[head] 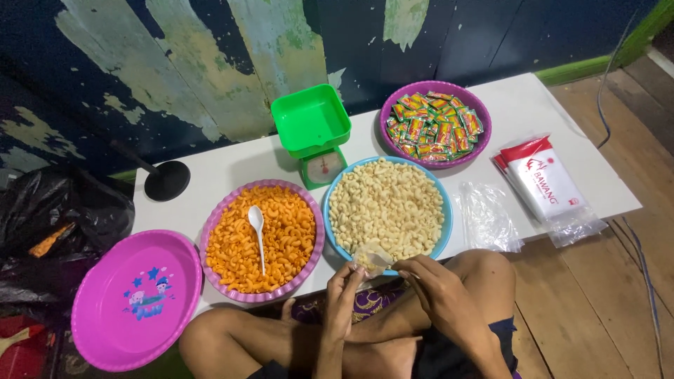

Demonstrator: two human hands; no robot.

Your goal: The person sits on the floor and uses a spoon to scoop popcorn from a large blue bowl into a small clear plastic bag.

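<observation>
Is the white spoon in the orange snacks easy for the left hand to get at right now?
Probably yes. The spoon lies uncovered on top of the orange snacks, with nothing between it and the left hand, though that hand pinches a small clear bag.

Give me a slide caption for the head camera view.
Both hands pinch a small clear bag beside the pale snack bowl.
</observation>
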